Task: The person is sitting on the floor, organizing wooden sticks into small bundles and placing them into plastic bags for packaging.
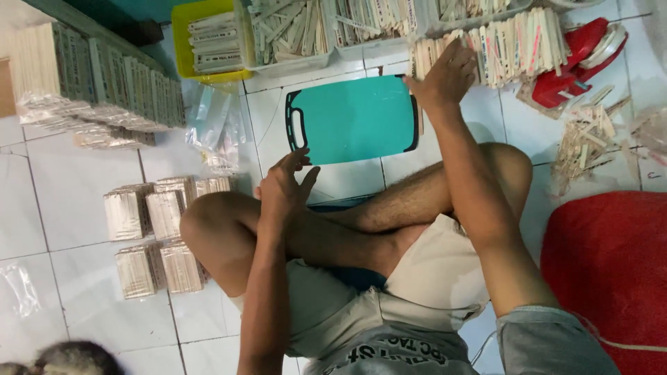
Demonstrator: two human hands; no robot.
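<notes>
The teal plastic cutting board with a black rim and a handle slot (354, 119) lies flat on the white tiled floor (69, 187), bare on top, so nothing has been laid out on it yet. Beyond the board's far edge on its right side, the right hand (445, 78) rests palm down on a loose row of flat pale wooden sticks with coloured print (511, 45), fingers spread and curled lightly over them; whether any stick is actually pinched I cannot tell. The left hand (286, 186) hovers just off the board's near left corner, fingers loosely open and holding nothing.

Judging by what lies around, much bundling is already done: well left of the board sit square, tightly packed bundles of wooden sticks wrapped in clear film (156, 232), and farther left long flat stacks of the same (90, 83). Still to be sorted, it seems, are the sticks standing in clear plastic tubs (326, 31) and a yellow plastic tub (208, 42) beyond the board, plus a scattered heap of bare splintery sticks (590, 135) to its right. A glossy red tape dispenser (580, 59) stands near that heap, and crumpled clear bags (215, 128) lie just left of the board
</notes>
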